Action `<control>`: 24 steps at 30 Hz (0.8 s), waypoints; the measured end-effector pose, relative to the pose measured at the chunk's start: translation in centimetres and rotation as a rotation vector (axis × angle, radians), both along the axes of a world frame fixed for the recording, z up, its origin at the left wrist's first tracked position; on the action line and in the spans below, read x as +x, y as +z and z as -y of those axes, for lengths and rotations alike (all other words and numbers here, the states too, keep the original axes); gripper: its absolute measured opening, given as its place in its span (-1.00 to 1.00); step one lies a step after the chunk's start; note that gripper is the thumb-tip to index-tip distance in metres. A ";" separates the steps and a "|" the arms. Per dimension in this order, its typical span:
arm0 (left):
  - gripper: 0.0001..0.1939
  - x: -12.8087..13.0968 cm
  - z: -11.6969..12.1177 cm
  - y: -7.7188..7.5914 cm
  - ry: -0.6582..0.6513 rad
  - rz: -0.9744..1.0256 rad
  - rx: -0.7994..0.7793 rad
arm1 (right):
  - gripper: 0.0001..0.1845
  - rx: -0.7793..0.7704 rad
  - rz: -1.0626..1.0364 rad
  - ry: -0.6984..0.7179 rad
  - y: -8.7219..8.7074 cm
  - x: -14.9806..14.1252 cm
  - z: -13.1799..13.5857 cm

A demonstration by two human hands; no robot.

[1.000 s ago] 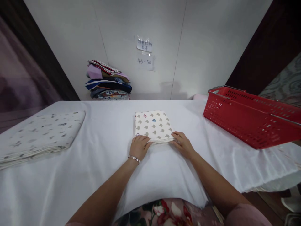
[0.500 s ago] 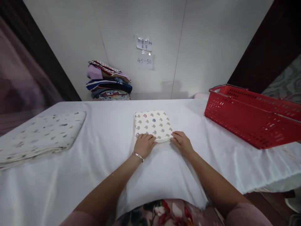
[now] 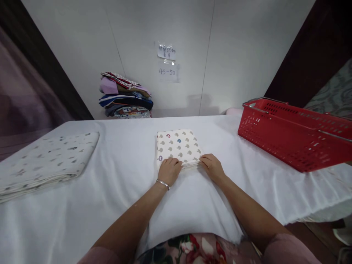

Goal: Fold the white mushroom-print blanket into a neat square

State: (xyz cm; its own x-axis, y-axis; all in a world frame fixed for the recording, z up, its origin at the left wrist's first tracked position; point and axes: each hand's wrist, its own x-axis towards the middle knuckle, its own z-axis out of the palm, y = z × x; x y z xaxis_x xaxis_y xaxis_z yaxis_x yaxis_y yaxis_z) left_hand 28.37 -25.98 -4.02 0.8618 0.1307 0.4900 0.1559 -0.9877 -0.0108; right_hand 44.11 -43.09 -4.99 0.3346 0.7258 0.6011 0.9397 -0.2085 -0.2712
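Observation:
A small folded cream cloth (image 3: 178,146) printed with grey, red and blue shapes lies in the middle of the white-covered table (image 3: 126,172). My left hand (image 3: 169,170), with a bracelet at the wrist, grips the cloth's near left corner, fingers curled over the edge. My right hand (image 3: 211,166) pinches the near right corner, fingers bent on the edge. Both hands rest on the table at the cloth's near side.
A larger folded spotted cloth (image 3: 46,159) lies at the table's left. A red plastic basket (image 3: 294,132) stands at the right edge. A stack of folded clothes (image 3: 125,96) sits against the back wall, below paper notes (image 3: 167,62).
My left hand has slid a little forward and right onto the cloth's near corner. The cloth and my right hand have barely moved.

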 end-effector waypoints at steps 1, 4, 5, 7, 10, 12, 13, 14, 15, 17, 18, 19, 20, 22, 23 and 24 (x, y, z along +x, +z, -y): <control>-0.84 0.0 0.1 0.0 0.005 -0.010 0.001 | -0.77 0.001 0.005 0.000 0.0 0.0 0.0; -0.81 -0.1 0.7 0.4 0.009 0.020 -0.004 | -0.78 0.013 0.010 -0.011 0.0 0.0 0.0; -0.79 -0.2 0.9 0.5 -0.004 0.042 -0.005 | -0.77 0.018 0.009 -0.017 0.0 0.0 -0.1; -0.75 -0.1 1.5 0.7 -0.065 0.073 0.006 | -0.77 0.023 0.006 -0.023 0.0 0.0 -0.1; -0.73 0.6 2.3 0.7 -0.188 0.075 0.073 | -0.78 0.023 0.007 -0.025 0.0 0.0 -0.2; -0.74 1.4 2.6 0.4 -0.218 0.082 0.121 | -0.79 0.027 0.008 -0.026 -0.1 0.0 -0.2; -0.76 1.9 2.7 0.2 -0.215 0.089 0.135 | -0.79 0.031 0.007 -0.025 -0.1 0.1 -0.2; -0.77 2.4 2.7 0.0 -0.206 0.095 0.138 | -0.80 0.034 0.005 -0.024 -0.1 0.1 -0.2; -0.78 2.9 2.7 -0.2 -0.195 0.097 0.132 | -0.80 0.036 0.003 -0.024 -0.1 0.1 -0.2; -0.81 3.6 2.8 -0.6 -0.177 0.088 0.104 | -0.80 0.033 -0.007 -0.023 -0.1 0.1 -0.2; -0.82 4.0 2.8 -0.8 -0.172 0.081 0.088 | -0.80 0.032 -0.013 -0.023 -0.1 0.1 -0.2; -0.83 4.2 2.9 -0.9 -0.170 0.074 0.074 | -0.80 0.031 -0.019 -0.022 -0.1 0.1 -0.2; -0.83 4.4 2.9 -1.0 -0.168 0.068 0.062 | -0.80 0.033 -0.024 -0.020 -0.1 0.2 -0.2; -0.81 4.7 3.2 -0.9 -0.162 0.058 0.036 | -0.80 0.042 -0.032 -0.010 0.0 0.2 -0.2; -0.80 4.8 3.3 -0.8 -0.158 0.056 0.019 | -0.80 0.049 -0.035 -0.004 0.0 0.2 -0.2; -0.80 4.8 3.5 -0.6 -0.155 0.055 0.001 | -0.80 0.055 -0.038 0.001 0.0 0.1 -0.2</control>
State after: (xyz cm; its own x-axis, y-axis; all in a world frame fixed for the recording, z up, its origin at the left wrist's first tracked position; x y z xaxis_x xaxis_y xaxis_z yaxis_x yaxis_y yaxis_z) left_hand 33.13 -29.44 -4.61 0.8433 -0.0021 0.5374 0.0022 -1.0000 -0.0073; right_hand 44.25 -42.92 -4.96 0.3572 0.6922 0.6271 0.9286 -0.1910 -0.3182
